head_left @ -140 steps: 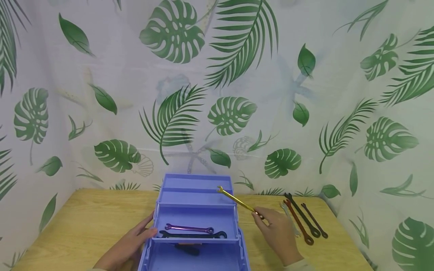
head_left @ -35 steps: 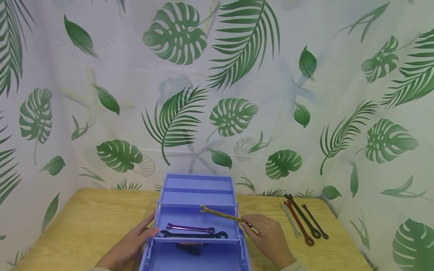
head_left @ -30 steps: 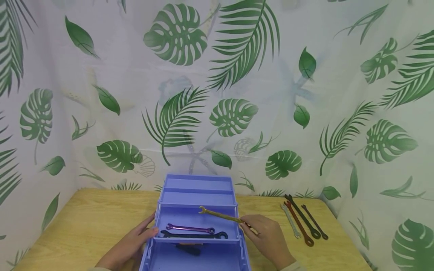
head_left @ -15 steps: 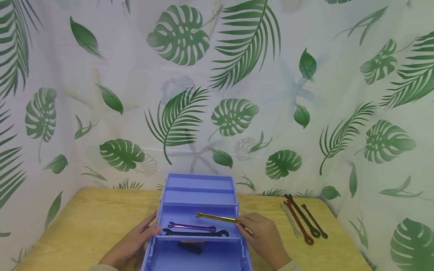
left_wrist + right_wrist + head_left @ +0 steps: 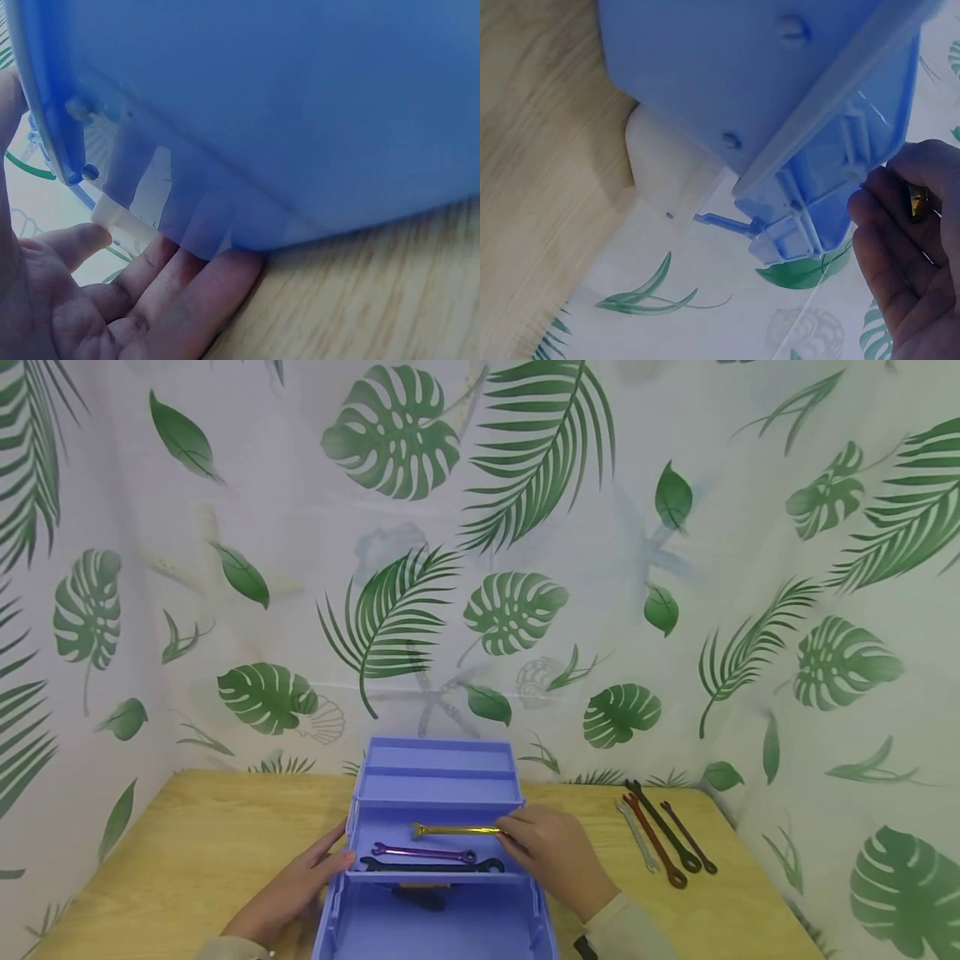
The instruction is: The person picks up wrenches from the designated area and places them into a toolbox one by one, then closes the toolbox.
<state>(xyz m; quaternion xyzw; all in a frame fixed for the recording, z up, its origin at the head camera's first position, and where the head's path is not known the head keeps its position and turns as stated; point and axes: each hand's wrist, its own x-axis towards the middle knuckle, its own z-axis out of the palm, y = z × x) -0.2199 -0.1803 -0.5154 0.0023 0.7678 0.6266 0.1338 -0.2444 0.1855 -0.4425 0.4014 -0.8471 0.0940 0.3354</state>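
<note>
A blue cantilever toolbox [image 5: 442,927] stands unfolded at the table's front. My left hand [image 5: 300,889] holds its left side, the thumb over the tray's edge; in the left wrist view its fingers [image 5: 172,277] lie against the outer wall. With my right hand [image 5: 555,856] I pinch a gold combination wrench [image 5: 453,830] by its right end, which the fingers hide. The wrench lies level over the middle tray [image 5: 390,822], its open end pointing left. In that tray, a purple wrench [image 5: 423,852] and a larger black wrench [image 5: 435,865] lie nearer me.
Right of the toolbox on the wooden table [image 5: 247,827] lie a silver wrench [image 5: 637,835], a red one [image 5: 655,839] and two dark ones. A dark-handled tool [image 5: 420,897] shows in the bottom compartment under the tray. Leaf-patterned cloth [image 5: 562,552] hangs behind and at both sides.
My right hand has brought the gold wrench left and down from above the toolbox's right side into the middle tray, turning it level. The left hand stays on the toolbox.
</note>
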